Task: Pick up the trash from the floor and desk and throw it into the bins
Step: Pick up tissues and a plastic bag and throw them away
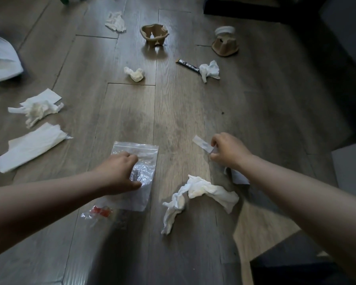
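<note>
My left hand [119,173] grips a clear zip-lock plastic bag [141,153] that lies flat on the wooden floor, thumb and fingers closing on its middle. My right hand [228,151] pinches a small white paper strip [202,144] just above the floor. Under the right wrist lies a small white scrap [237,177]. A crumpled white tissue [199,192] lies between my forearms. A small clear wrapper with red bits [98,212] sits below the bag.
Torn paper towels [35,109] [31,147] lie at the left. Farther off are crumpled tissues [135,74] [210,70] [115,21], a black sachet [188,66], a torn brown paper cup [154,34], a crushed cup with lid [225,41] and a white bag [2,58].
</note>
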A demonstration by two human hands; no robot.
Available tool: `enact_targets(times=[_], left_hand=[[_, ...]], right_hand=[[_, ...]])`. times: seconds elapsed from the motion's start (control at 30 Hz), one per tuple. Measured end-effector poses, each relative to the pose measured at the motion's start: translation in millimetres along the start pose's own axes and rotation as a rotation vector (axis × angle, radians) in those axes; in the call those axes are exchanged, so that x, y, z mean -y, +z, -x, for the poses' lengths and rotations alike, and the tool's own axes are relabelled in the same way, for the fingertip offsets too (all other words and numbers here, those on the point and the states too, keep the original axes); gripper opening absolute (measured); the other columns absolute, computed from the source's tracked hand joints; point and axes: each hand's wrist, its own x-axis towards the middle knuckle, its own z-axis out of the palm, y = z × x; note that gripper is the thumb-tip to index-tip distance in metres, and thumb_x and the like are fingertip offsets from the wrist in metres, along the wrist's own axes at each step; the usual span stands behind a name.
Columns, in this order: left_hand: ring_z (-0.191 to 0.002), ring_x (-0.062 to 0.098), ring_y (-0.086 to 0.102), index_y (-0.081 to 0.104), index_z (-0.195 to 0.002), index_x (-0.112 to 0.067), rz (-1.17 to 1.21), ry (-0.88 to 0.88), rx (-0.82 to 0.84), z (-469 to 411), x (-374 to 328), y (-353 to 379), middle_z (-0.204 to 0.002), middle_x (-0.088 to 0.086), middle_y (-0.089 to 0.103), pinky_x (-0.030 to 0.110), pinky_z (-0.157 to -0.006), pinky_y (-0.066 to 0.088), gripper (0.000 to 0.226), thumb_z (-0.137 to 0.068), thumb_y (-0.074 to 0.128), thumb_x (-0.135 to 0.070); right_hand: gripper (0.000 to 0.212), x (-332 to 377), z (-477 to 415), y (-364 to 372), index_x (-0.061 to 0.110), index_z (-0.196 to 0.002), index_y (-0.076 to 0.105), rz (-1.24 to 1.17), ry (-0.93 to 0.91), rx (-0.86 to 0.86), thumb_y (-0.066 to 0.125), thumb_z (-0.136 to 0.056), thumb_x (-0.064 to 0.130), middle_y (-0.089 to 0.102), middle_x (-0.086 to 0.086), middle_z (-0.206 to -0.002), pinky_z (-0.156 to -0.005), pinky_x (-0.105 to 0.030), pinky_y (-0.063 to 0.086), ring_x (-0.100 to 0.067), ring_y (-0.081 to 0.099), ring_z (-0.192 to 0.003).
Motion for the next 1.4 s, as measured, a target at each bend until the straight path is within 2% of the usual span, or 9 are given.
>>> enact_targets(times=[0.2, 0.47, 0.53, 0.7, 0.93, 1.03, 1.13, 1.23, 1.4], left_hand=[[-0.12, 0.02, 0.047, 0.045, -0.133, -0.016, -0.025, 0.007, -0.014, 6, 0, 0, -0.139, 0.004, 0.044, 0.026, -0.091, 0.039, 0.064, -0.083, 0.062, -0.05], [-0.108, 0.018, 0.048, 0.047, -0.125, -0.016, -0.045, -0.053, 0.012, 13, 15, 5, -0.123, 0.003, 0.05, 0.023, -0.078, 0.033, 0.06, -0.081, 0.062, -0.053], [-0.109, 0.018, 0.049, 0.048, -0.126, -0.016, -0.049, -0.049, 0.011, 12, 15, 6, -0.124, 0.003, 0.051, 0.024, -0.08, 0.037, 0.06, -0.081, 0.063, -0.053], [-0.11, 0.02, 0.05, 0.047, -0.129, -0.016, -0.076, 0.005, -0.006, 10, 6, 4, -0.127, 0.003, 0.05, 0.027, -0.085, 0.042, 0.063, -0.081, 0.062, -0.054], [-0.115, 0.021, 0.049, 0.046, -0.13, -0.014, -0.087, 0.065, -0.018, 5, -6, 0, -0.132, 0.005, 0.048, 0.03, -0.092, 0.044, 0.065, -0.081, 0.063, -0.051], [-0.116, 0.022, 0.049, 0.045, -0.131, -0.013, -0.107, 0.063, -0.028, 6, -7, -2, -0.131, 0.006, 0.048, 0.033, -0.094, 0.045, 0.066, -0.081, 0.064, -0.052], [-0.114, 0.022, 0.049, 0.045, -0.131, -0.014, -0.105, 0.062, -0.037, 9, -2, -2, -0.13, 0.006, 0.049, 0.034, -0.093, 0.046, 0.067, -0.08, 0.064, -0.053], [-0.113, 0.022, 0.05, 0.045, -0.131, -0.015, -0.113, 0.043, -0.037, 15, 4, -2, -0.13, 0.005, 0.049, 0.032, -0.092, 0.046, 0.068, -0.08, 0.063, -0.055], [-0.11, 0.023, 0.052, 0.048, -0.124, -0.017, -0.125, 0.004, -0.022, 21, 16, 0, -0.123, 0.005, 0.051, 0.034, -0.09, 0.046, 0.064, -0.077, 0.063, -0.058]], right_hand=[[0.045, 12, -12, 6, 0.008, -0.123, 0.053, 0.092, 0.007, 0.034, 0.067, -0.083, 0.025, 0.053, -0.012, -0.124, -0.087, -0.035, 0.045, -0.029, 0.055, -0.109], [0.004, 31, -19, 11, 0.011, -0.087, 0.059, 0.238, -0.031, 0.052, 0.06, -0.086, 0.015, 0.065, -0.012, -0.099, -0.066, -0.028, 0.036, -0.033, 0.063, -0.094], [0.017, 29, -12, 6, 0.011, -0.072, 0.054, 0.164, -0.005, 0.062, 0.065, -0.083, 0.018, 0.061, -0.009, -0.083, -0.062, -0.03, 0.04, -0.032, 0.062, -0.082], [0.011, 16, 19, -5, 0.013, -0.071, 0.062, -0.132, 0.049, 0.014, 0.069, -0.078, 0.015, 0.064, -0.006, -0.076, -0.057, -0.031, 0.044, -0.022, 0.061, -0.071], [0.016, 3, 81, 19, 0.022, -0.074, 0.055, -0.028, -0.075, 0.099, 0.069, -0.077, 0.028, 0.052, 0.009, -0.077, -0.061, -0.027, 0.035, -0.019, 0.057, -0.084], [0.056, -5, 93, 31, 0.018, -0.118, 0.054, -0.013, -0.036, 0.034, 0.072, -0.075, 0.05, 0.048, -0.002, -0.121, -0.093, -0.034, 0.038, -0.022, 0.043, -0.117], [0.105, -7, 97, 30, 0.025, -0.15, 0.02, -0.142, 0.084, 0.037, 0.075, -0.067, 0.061, 0.011, -0.005, -0.157, -0.115, -0.045, 0.02, -0.026, 0.004, -0.146], [0.133, -8, 92, 30, 0.039, -0.15, -0.016, -0.308, 0.221, 0.193, 0.075, -0.059, 0.07, -0.026, 0.004, -0.158, -0.116, -0.053, 0.003, -0.028, -0.027, -0.144], [0.137, 6, 84, 38, 0.037, -0.15, -0.018, -0.36, 0.274, 0.25, 0.067, -0.052, 0.082, -0.023, 0.002, -0.159, -0.117, -0.055, 0.005, -0.028, -0.019, -0.146]])
